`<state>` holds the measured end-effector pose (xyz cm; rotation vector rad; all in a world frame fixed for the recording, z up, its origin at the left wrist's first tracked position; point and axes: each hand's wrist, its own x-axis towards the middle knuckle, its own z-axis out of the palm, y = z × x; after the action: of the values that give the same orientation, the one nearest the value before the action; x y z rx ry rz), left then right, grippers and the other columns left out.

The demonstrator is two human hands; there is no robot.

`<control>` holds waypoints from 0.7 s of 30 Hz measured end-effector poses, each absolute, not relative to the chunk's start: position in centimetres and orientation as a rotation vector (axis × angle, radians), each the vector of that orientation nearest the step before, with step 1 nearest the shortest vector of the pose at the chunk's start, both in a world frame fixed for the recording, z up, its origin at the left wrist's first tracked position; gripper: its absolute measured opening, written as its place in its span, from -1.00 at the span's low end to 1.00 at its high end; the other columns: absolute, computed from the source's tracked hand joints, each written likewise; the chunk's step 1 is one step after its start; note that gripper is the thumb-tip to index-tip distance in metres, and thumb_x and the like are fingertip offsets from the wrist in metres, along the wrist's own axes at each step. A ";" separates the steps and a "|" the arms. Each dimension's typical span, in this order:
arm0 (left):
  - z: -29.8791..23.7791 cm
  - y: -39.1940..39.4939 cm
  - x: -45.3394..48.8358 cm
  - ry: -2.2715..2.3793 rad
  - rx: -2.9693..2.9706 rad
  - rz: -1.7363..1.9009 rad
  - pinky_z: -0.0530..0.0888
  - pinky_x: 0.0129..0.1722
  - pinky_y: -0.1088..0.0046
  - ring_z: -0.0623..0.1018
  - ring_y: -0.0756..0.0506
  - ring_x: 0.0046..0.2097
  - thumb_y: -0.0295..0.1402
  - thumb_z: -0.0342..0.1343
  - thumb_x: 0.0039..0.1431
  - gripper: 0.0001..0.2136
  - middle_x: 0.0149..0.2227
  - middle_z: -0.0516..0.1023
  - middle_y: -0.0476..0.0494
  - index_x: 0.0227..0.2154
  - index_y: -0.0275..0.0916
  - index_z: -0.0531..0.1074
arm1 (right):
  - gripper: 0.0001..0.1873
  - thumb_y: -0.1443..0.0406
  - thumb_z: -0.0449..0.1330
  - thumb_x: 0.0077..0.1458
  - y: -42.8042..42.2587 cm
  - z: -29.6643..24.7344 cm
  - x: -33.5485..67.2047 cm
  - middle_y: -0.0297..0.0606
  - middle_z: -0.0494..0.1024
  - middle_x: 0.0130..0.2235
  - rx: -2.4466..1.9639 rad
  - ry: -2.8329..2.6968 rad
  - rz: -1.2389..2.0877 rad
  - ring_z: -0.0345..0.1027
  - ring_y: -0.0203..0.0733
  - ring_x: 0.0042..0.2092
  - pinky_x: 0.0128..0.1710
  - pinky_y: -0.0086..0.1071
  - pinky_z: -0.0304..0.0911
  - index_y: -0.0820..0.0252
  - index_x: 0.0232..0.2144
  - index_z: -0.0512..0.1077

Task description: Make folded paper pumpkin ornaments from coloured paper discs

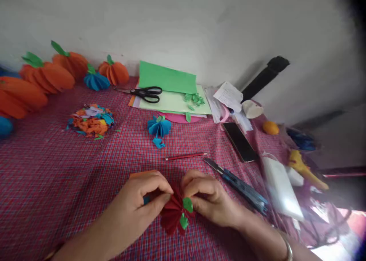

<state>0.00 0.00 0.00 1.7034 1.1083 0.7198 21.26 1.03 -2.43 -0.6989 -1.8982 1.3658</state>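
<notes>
A small red folded paper pumpkin (171, 215) with green paper leaves (187, 204) lies on the red checked cloth (57, 177) near the front edge. My left hand (143, 200) pinches its left side, fingers curled closed. On the other side my right hand (206, 198) pinches the top by the leaves. A bit of blue and an orange sheet edge (141, 173) peek out under my left hand.
A red pencil (185, 156) and a blue craft knife (237, 184) lie just beyond my hands. Farther back are a blue paper pumpkin (159, 127), paper scraps (90, 120), black scissors (144, 93), green sheets (167, 80), orange paper pumpkins (48, 76), and a phone (239, 141) at the right.
</notes>
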 end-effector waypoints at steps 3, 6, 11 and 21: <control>0.2 -0.6 -0.6 1.095 1.695 0.730 0.45 -0.29 0.56 0.53 0.03 -0.30 -0.49 -0.07 0.15 -0.78 -0.37 0.54 0.04 -0.40 -0.14 0.47 | -0.84 0.27 0.16 0.21 0.9 -2.3 21.2 -0.27 0.39 -0.35 -0.690 -1.840 1.410 0.31 -0.32 -0.30 -0.33 -0.43 0.27 0.22 -0.38 0.47; 0.0 -1.0 -0.9 1.067 1.730 0.776 0.46 -0.20 0.51 0.54 0.01 -0.22 -0.58 -0.10 0.05 -0.69 -0.29 0.56 0.04 -0.32 -0.10 0.48 | -0.81 0.22 0.17 0.21 0.9 -2.4 21.3 -0.26 0.39 -0.35 -0.673 -1.785 1.447 0.31 -0.32 -0.30 -0.32 -0.42 0.27 0.21 -0.37 0.48; -0.2 -0.8 -0.4 1.033 1.757 0.834 0.46 -0.30 0.54 0.52 0.03 -0.34 -0.61 -0.06 0.01 -0.73 -0.42 0.53 0.07 -0.43 -0.12 0.46 | -0.80 0.19 0.19 0.19 1.1 -2.7 21.3 -0.26 0.40 -0.34 -0.663 -1.741 1.475 0.31 -0.31 -0.29 -0.31 -0.42 0.26 0.20 -0.38 0.48; -2.2 -1.5 0.3 1.289 2.075 1.166 0.42 -0.42 0.50 0.46 0.01 -0.41 -0.54 0.13 0.02 -0.87 -0.44 0.45 0.03 -0.43 -0.19 0.32 | -0.79 0.19 0.18 0.19 0.7 -2.6 20.9 -0.27 0.38 -0.36 -0.678 -1.767 1.461 0.29 -0.32 -0.30 -0.32 -0.40 0.27 0.21 -0.39 0.47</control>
<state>0.26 -1.47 -2.21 2.0745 1.2890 1.1655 20.91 0.74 -2.56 -0.6780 -1.7670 1.4612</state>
